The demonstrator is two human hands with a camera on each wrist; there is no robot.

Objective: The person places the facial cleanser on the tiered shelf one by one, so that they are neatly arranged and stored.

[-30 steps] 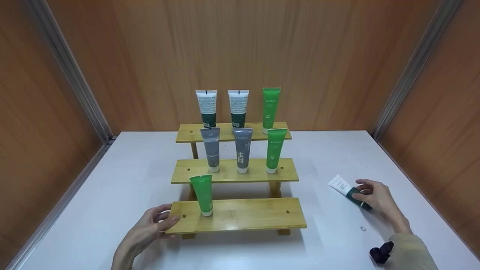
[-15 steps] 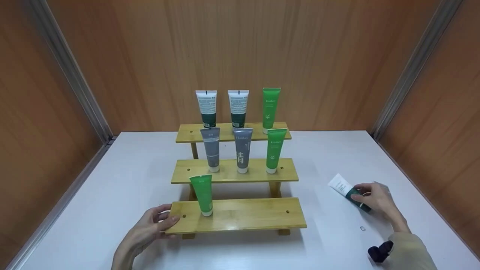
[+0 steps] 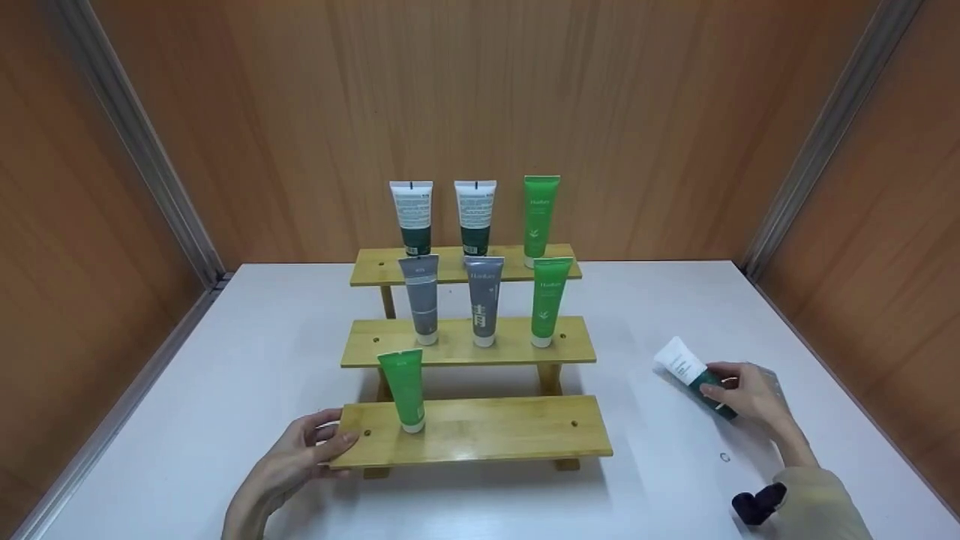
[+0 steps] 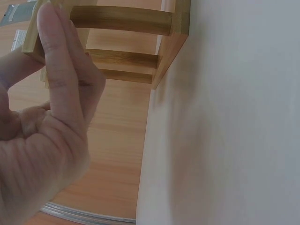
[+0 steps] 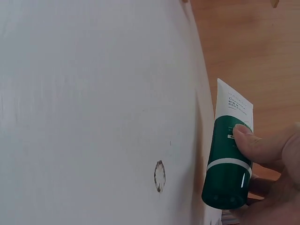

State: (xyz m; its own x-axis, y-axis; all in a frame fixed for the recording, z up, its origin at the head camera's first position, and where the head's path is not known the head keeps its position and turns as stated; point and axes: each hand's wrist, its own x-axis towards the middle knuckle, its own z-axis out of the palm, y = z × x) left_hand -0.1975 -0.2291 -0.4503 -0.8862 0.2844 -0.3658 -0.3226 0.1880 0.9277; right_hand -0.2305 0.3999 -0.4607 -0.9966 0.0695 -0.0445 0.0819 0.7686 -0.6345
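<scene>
My left hand (image 3: 296,457) grips the left end of the lowest step of a three-tier wooden display stand (image 3: 495,435), thumb on top and fingers below. In the left wrist view, fingers (image 4: 61,70) lie against the board's edge. On the right, my right hand (image 3: 757,397) pinches a white and dark green squeeze tube (image 3: 694,375) by its green part. The right wrist view shows the thumb across the tube (image 5: 227,154), its white end pointing away. One green tube (image 3: 405,390) stands at the left of the lowest step.
Two grey tubes (image 3: 422,300) and a green tube (image 3: 550,300) stand on the middle step. Two white and dark green tubes (image 3: 412,217) and a green one (image 3: 540,217) stand on top. A small ring-shaped mark (image 3: 724,457) shows on the white table (image 3: 660,480). Wooden panels surround it.
The white end of the tube in my right hand has risen slightly, and that hand has shifted a little leftward. My left hand has kept its grip on the stand.
</scene>
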